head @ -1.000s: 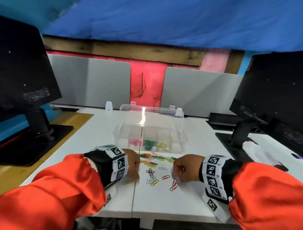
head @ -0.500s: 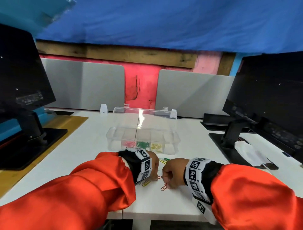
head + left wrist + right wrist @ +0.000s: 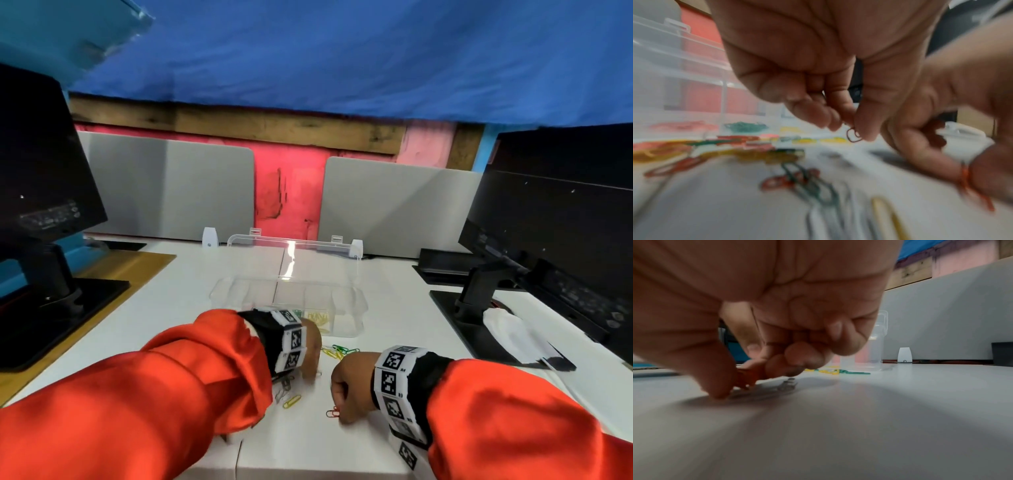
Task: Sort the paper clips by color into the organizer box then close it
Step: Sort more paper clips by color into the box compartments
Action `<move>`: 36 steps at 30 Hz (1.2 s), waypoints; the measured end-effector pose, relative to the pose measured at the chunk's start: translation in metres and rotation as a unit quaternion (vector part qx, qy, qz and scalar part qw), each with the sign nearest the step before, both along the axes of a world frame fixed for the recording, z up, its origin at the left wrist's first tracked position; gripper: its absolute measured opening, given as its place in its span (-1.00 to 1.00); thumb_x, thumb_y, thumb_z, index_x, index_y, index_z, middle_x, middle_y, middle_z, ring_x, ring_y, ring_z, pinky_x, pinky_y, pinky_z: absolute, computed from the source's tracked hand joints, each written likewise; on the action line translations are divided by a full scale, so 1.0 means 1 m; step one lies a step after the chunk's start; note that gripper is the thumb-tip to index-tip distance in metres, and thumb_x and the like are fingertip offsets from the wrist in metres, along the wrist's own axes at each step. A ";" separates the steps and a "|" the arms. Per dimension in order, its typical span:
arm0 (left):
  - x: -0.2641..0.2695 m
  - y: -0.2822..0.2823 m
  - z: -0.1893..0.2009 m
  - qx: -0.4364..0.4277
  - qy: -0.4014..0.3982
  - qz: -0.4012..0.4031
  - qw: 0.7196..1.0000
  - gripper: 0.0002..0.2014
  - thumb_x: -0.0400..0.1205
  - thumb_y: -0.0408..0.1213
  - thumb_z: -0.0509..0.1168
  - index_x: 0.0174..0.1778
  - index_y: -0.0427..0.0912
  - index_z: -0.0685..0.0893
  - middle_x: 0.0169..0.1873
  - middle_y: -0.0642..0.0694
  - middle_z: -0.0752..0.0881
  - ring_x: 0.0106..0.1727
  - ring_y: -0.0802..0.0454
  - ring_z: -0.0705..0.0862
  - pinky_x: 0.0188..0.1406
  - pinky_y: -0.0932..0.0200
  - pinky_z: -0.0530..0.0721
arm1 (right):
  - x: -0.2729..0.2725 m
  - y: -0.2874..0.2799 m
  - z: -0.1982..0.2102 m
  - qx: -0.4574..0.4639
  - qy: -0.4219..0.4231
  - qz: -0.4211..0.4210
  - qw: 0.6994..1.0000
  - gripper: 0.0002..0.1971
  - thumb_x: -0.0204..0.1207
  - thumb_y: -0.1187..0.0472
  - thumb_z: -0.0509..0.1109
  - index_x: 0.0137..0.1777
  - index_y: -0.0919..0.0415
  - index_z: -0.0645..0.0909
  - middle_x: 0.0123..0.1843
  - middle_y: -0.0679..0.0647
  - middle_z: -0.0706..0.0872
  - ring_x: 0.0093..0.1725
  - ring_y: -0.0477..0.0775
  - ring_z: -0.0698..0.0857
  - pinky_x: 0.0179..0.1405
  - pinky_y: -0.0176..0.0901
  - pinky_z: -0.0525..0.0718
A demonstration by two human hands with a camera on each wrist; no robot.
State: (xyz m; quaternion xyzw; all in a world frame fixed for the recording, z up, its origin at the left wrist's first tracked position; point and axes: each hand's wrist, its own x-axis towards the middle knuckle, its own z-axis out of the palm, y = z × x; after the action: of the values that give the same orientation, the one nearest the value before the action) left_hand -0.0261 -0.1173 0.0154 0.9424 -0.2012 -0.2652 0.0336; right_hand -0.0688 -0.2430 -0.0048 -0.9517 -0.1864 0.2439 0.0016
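1. Clear plastic organizer box [image 3: 287, 294] standing open near the middle of the desk [image 3: 394, 325], lid [image 3: 294, 253] tipped up toward the far edge.
2. Red, green and yellow paper clips [image 3: 744, 127] sorted into separate compartments along the box's near wall.
3. Loose clips [image 3: 337, 351] scattered on the desk just in front of the box, more [image 3: 291, 401] beside the left sleeve.
4. Left hand [image 3: 310, 353] curled just above the desk, thumb and fingertips [image 3: 865, 129] pinching a small dark-red clip [image 3: 853, 137].
5. Right hand [image 3: 351, 385] curled low on the desk nearer the front edge, thumb and fingers clamped on a red clip [image 3: 333, 413].
6. Black monitors [image 3: 548, 219] at the left and right edges.
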 end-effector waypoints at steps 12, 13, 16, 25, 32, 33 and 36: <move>0.001 0.070 0.030 -0.431 0.034 0.274 0.859 -0.71 0.53 -0.65 0.29 -0.41 -0.21 0.55 -0.53 -0.12 0.63 -0.62 0.13 0.60 -0.57 0.34 0.51 | 0.008 -0.001 0.016 0.082 -0.061 -0.013 0.995 -0.71 0.46 0.27 0.38 -0.42 0.02 0.42 -0.39 -0.14 0.57 -0.40 -0.18 0.53 -0.40 -0.44 0.44; 0.001 0.073 0.028 -0.442 0.044 0.293 0.847 -0.73 0.55 -0.64 0.28 -0.37 -0.21 0.57 -0.49 -0.13 0.64 -0.65 0.15 0.60 -0.60 0.36 0.52 | 0.009 -0.001 0.017 0.101 -0.065 -0.025 0.992 -0.70 0.46 0.30 0.36 -0.43 0.03 0.39 -0.40 -0.12 0.58 -0.41 -0.17 0.56 -0.39 -0.43 0.49; -0.001 0.079 0.022 -0.474 0.083 0.328 0.813 -0.77 0.58 -0.63 0.21 -0.24 -0.23 0.64 -0.40 -0.18 0.63 -0.63 0.11 0.61 -0.62 0.37 0.57 | 0.009 -0.001 0.014 0.187 -0.036 -0.073 0.979 -0.73 0.48 0.42 0.31 -0.30 0.05 0.40 -0.37 -0.01 0.62 -0.33 0.05 0.68 -0.22 -0.24 0.69; -0.005 0.077 0.010 -0.503 0.148 0.372 0.766 -0.79 0.58 -0.51 0.03 -0.32 -0.23 0.47 -0.46 -0.14 0.50 -0.65 0.08 0.46 -0.68 0.41 0.38 | 0.005 0.003 0.015 0.129 -0.022 -0.087 0.988 -0.75 0.49 0.37 0.15 -0.23 0.01 0.55 -0.38 -0.09 0.58 -0.47 -0.20 0.51 -0.49 -0.43 0.46; -0.003 0.061 0.002 -0.077 -0.081 0.118 0.987 -0.80 0.53 -0.18 0.39 -0.01 -0.18 0.72 -0.14 -0.01 0.67 -0.14 0.09 0.56 -0.35 0.33 0.46 | 0.000 0.017 0.005 0.005 -0.006 0.037 0.999 -0.85 0.46 0.09 0.46 -0.20 -0.03 0.52 -0.39 -0.19 0.47 -0.39 -0.26 0.41 -0.38 -0.44 0.35; 0.000 0.060 -0.002 -0.067 -0.061 0.109 0.990 -0.77 0.50 -0.20 0.41 0.04 -0.18 0.75 -0.16 -0.01 0.68 -0.12 0.08 0.57 -0.36 0.35 0.48 | 0.002 0.019 0.004 0.000 -0.008 0.038 0.999 -0.84 0.47 0.10 0.45 -0.23 -0.03 0.51 -0.39 -0.19 0.47 -0.39 -0.26 0.41 -0.38 -0.43 0.34; 0.005 0.054 -0.016 -0.044 -0.016 0.090 0.995 -0.73 0.51 -0.24 0.42 0.09 -0.26 0.75 -0.34 0.01 0.60 -0.26 0.09 0.57 -0.51 0.40 0.48 | 0.006 0.021 0.003 -0.003 -0.009 0.042 0.999 -0.83 0.50 0.13 0.42 -0.28 -0.04 0.50 -0.38 -0.20 0.47 -0.39 -0.25 0.41 -0.38 -0.44 0.34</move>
State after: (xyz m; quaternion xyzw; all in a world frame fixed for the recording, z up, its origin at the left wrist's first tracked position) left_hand -0.0207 -0.0637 -0.0003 0.9583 -0.1277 -0.2370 0.0960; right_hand -0.0632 -0.2222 -0.0018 -0.9451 -0.2259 0.2357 -0.0131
